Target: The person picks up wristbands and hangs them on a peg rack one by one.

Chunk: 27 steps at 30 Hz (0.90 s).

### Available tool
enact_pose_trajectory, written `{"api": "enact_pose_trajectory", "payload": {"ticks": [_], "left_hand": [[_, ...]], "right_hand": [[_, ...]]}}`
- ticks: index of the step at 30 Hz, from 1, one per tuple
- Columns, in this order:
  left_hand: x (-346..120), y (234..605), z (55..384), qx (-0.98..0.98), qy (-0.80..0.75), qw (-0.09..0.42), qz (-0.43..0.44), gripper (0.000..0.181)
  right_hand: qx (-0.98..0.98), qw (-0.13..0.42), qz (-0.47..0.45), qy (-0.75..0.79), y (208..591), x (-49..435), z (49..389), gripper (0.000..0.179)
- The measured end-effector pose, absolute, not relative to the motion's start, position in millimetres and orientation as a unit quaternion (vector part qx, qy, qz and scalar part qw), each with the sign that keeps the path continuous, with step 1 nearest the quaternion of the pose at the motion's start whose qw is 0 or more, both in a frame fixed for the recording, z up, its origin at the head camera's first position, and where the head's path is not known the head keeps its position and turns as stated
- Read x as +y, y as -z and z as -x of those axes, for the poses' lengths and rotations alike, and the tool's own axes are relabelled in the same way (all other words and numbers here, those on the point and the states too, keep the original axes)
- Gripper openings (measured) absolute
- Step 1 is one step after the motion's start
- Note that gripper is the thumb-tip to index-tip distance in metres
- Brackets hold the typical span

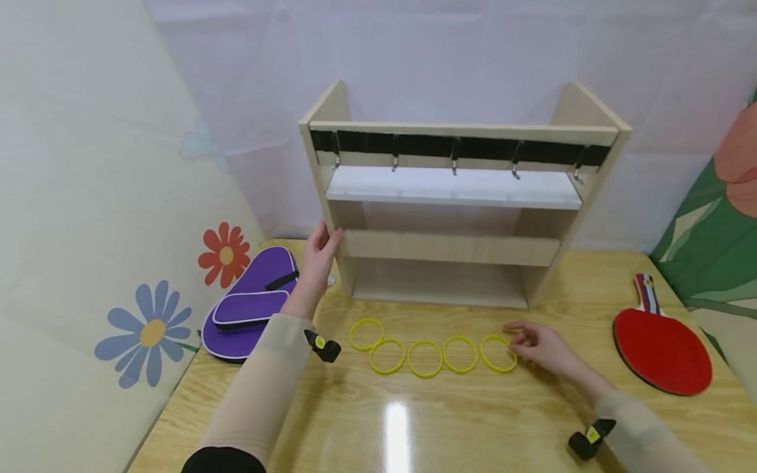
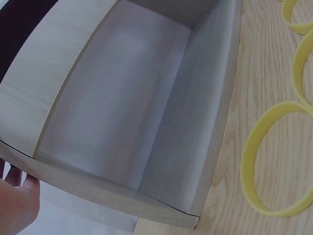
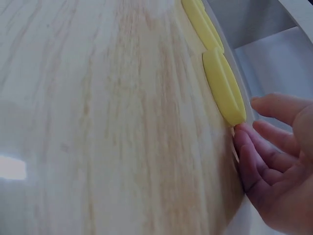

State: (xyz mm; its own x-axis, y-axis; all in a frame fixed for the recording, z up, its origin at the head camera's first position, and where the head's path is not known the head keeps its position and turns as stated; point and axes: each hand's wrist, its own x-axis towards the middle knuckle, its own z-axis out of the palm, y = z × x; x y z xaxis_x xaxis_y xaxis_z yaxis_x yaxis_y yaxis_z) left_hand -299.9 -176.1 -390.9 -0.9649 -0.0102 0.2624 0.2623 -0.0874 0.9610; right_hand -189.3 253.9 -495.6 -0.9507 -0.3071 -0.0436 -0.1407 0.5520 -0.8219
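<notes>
Judging by what lies where, the work with the five yellow rings [image 1: 425, 376] has scarcely begun: all of them rest on the tabletop [image 1: 485, 420] in the lower centre of the frame, and no ring hangs on the hooks [image 1: 455, 164] of the wooden rack [image 1: 449, 248] in the upper centre, so handling the rings seems wholly left to do. At the right end of the row, the right hand [image 1: 547, 349] has its fingertips at the edge of the rightmost ring [image 3: 223, 87], thumb and fingers loosely apart rather than closed on it. The left hand [image 1: 318, 261] grips the rack's left side panel, left of centre. Each ring lies flat with its opening facing up (being round, it has no long axis to speak of); the row itself runs left to right, its leftmost ring a little higher in the frame. The rack stands upright, its long axis also left to right.
</notes>
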Motion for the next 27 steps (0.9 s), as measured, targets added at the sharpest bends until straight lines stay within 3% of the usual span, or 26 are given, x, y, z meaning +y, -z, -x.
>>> {"api": "enact_pose_trajectory", "payload": {"ticks": [7,27], "left_hand": [[-176,392,299,-0.668,0.726,0.11,0.122,0.062],[-175,390,298,-0.674,0.727,0.098,0.085,0.052]], "right_hand": [[0.896,0.077,0.111,0.424,495,249,189,0.035],[0.873,0.101,0.06,0.473,479,247,188,0.035]]}}
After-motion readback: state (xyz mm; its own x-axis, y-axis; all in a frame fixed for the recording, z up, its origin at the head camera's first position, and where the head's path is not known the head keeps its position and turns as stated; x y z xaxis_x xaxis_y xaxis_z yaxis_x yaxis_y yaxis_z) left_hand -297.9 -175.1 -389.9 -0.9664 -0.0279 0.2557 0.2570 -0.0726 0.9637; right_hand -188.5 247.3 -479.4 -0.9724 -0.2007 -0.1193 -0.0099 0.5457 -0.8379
